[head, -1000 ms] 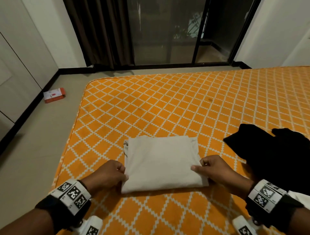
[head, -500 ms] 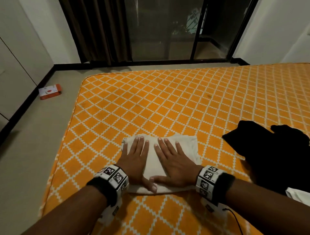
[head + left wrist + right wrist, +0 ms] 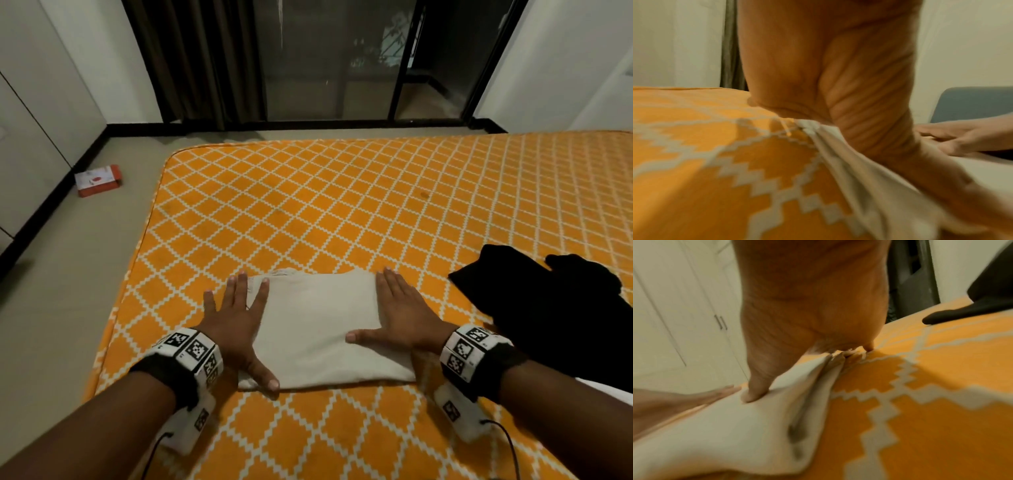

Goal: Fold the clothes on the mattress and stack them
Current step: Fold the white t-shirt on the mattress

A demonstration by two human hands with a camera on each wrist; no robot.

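A folded beige garment (image 3: 318, 329) lies flat near the front left corner of the orange patterned mattress (image 3: 342, 212). My left hand (image 3: 236, 315) presses flat on its left edge, fingers straight and spread, the thumb along its near corner. Flat on the right edge lies my right hand (image 3: 400, 315), its thumb pointing left across the cloth. In the left wrist view the palm (image 3: 838, 81) bears on the beige cloth (image 3: 859, 178). The right wrist view shows the palm (image 3: 807, 305) on the cloth's folded edge (image 3: 756, 418). An unfolded black garment (image 3: 555, 308) lies to the right.
The mattress's left edge (image 3: 137, 260) drops to a grey floor with an orange and white box (image 3: 98, 180). Dark curtains and a glass sliding door (image 3: 325, 61) stand beyond the mattress. A white piece of cloth (image 3: 606, 385) shows at the right edge under my arm.
Both hands went from the garment's near corners onto its middle, then slid apart. They now lie flat on its left and right edges.
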